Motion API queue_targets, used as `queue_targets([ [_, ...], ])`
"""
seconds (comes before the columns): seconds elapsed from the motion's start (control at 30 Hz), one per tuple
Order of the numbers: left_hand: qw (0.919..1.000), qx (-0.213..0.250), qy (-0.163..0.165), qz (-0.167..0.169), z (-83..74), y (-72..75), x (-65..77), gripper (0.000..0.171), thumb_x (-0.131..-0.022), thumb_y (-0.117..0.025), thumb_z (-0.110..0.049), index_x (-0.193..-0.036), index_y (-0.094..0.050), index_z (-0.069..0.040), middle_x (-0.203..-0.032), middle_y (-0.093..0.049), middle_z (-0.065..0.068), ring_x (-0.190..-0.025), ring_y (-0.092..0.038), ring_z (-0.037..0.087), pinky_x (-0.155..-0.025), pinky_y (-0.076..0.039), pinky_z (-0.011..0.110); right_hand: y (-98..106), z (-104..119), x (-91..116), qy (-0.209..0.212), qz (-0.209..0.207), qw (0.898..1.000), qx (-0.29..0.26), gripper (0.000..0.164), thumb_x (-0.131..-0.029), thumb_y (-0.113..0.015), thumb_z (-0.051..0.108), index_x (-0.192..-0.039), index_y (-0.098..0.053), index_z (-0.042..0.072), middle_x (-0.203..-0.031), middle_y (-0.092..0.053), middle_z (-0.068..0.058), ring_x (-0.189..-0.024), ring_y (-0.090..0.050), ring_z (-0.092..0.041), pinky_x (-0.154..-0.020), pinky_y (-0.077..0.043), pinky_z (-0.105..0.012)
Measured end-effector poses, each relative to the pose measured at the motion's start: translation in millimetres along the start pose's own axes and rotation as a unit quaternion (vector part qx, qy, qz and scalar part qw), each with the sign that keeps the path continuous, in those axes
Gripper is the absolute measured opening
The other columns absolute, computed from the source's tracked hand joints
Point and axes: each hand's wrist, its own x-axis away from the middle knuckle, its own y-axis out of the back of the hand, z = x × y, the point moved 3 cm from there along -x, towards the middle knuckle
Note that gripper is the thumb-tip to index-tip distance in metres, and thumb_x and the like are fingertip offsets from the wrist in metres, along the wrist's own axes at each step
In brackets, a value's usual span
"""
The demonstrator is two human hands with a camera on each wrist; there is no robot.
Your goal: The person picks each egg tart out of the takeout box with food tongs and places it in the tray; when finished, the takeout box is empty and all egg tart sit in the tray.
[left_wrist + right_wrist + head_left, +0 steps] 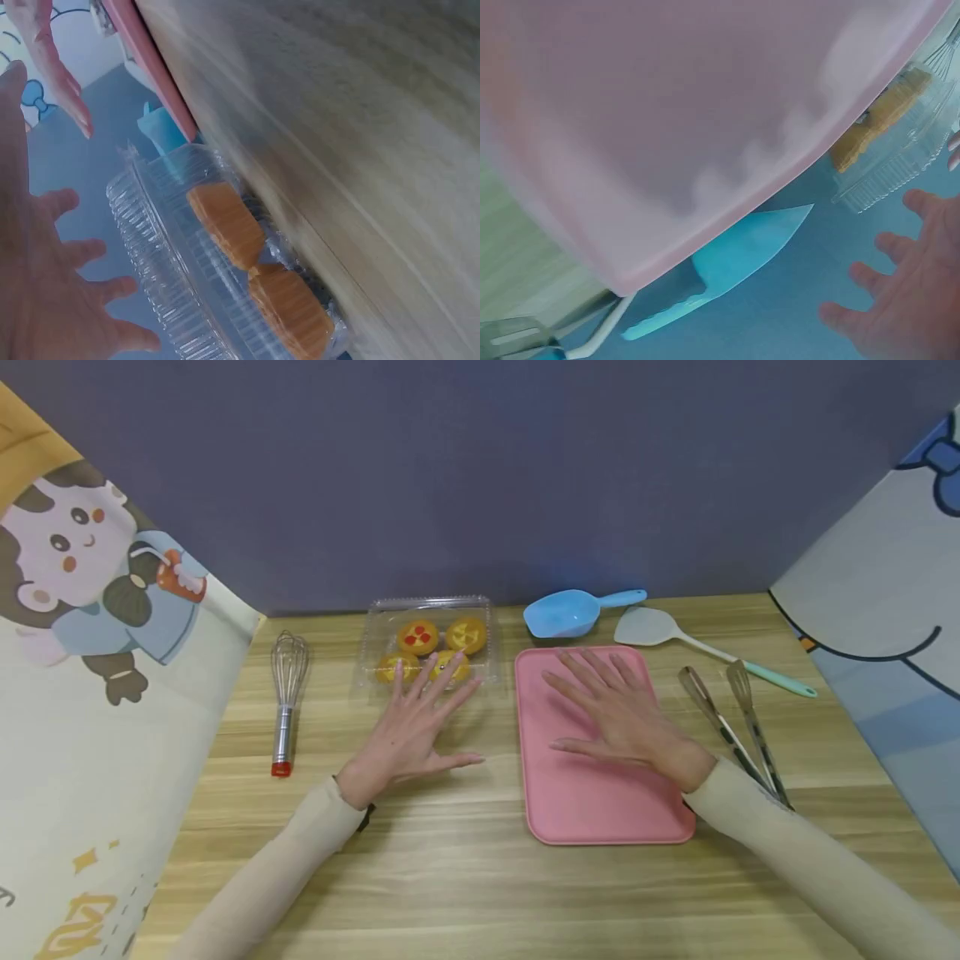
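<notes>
Table (450, 893): light wood-grain top, streaks running across, filling the middle and lower frame. Directly on it:

- Whisk (283, 718), left of frame: wire loops toward the top, metal handle, red end cap.
- Clear plastic box (429, 602), left of upper centre, near the back edge.
- Scoop (564, 615), blue, right of upper centre, handle pointing right.
- Tray (600, 810), pink, rounded corners, right of centre, long side upright in frame.
- Turner (705, 647), upper right: pale blade, green handle end, slanting down rightward.
- Tongs (757, 739), metal, right of frame, arms spread, lower end partly hidden.
</notes>
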Motion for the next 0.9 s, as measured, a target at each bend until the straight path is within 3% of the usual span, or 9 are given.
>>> queue_targets([
  [0.23,0.9966,0.066,0.043,-0.024,7.4,7.2,7.7,0.101,-0.092,-0.060,-0.073,-0.169,-0.015,-0.026,-0.178,0.004,0.006,-0.164,-0.006,0.039,-0.131,-0.013,0.072,5,16,-21,0.049,-0.019,0.999,0.007,0.095,-0.089,-0.059,0.075,-0.165,-0.031,0.026,-0.175,-0.023,-0.009,-0.159,-0.027,-0.038,-0.126,-0.031,-0.068],
  [0.47,0.9802,0.139,0.092,-0.106,21.3,17.0,20.3,0.093,-0.096,-0.070,-0.048,-0.168,-0.018,-0.020,-0.177,-0.008,0.010,-0.161,-0.020,0.040,-0.134,-0.016,0.064,7,39,-49,0.088,-0.028,0.996,0.010,0.089,-0.095,-0.048,0.077,-0.163,-0.035,0.022,-0.166,-0.039,-0.014,-0.152,-0.039,-0.037,-0.123,-0.039,-0.062],
  [0.57,0.9670,0.172,0.126,-0.139,29.8,21.1,27.6,0.090,-0.097,-0.072,-0.041,-0.168,-0.020,-0.019,-0.176,-0.014,0.012,-0.158,-0.025,0.042,-0.131,-0.026,0.064,8,51,-62,0.102,-0.027,0.994,0.010,0.084,-0.098,-0.049,0.072,-0.163,-0.035,0.020,-0.161,-0.046,-0.016,-0.145,-0.048,-0.037,-0.122,-0.043,-0.060],
  [0.7,0.9456,0.211,0.177,-0.173,44.9,25.4,37.4,0.085,-0.098,-0.071,-0.036,-0.166,-0.026,-0.013,-0.173,-0.024,0.014,-0.157,-0.029,0.040,-0.130,-0.030,0.062,7,67,-80,0.123,-0.020,0.992,0.006,0.075,-0.102,-0.053,0.061,-0.161,-0.039,0.016,-0.154,-0.052,-0.016,-0.135,-0.055,-0.034,-0.115,-0.050,-0.057],
  [0.8,0.9243,0.249,0.218,-0.190,57.8,28.3,45.5,0.080,-0.098,-0.071,-0.032,-0.163,-0.030,-0.008,-0.167,-0.035,0.019,-0.151,-0.037,0.041,-0.126,-0.036,0.062,6,80,-94,0.137,-0.012,0.991,-0.004,0.070,-0.104,-0.054,0.055,-0.159,-0.041,0.014,-0.150,-0.054,-0.015,-0.131,-0.057,-0.033,-0.110,-0.054,-0.056],
  [0.9,0.8971,0.301,0.266,-0.185,71.5,27.0,53.3,0.076,-0.100,-0.070,-0.030,-0.162,-0.032,-0.007,-0.162,-0.041,0.022,-0.144,-0.045,0.044,-0.116,-0.049,0.062,5,92,-108,0.152,-0.011,0.988,0.005,0.066,-0.105,-0.056,0.048,-0.159,-0.042,0.013,-0.143,-0.057,-0.013,-0.125,-0.060,-0.031,-0.106,-0.058,-0.052],
])
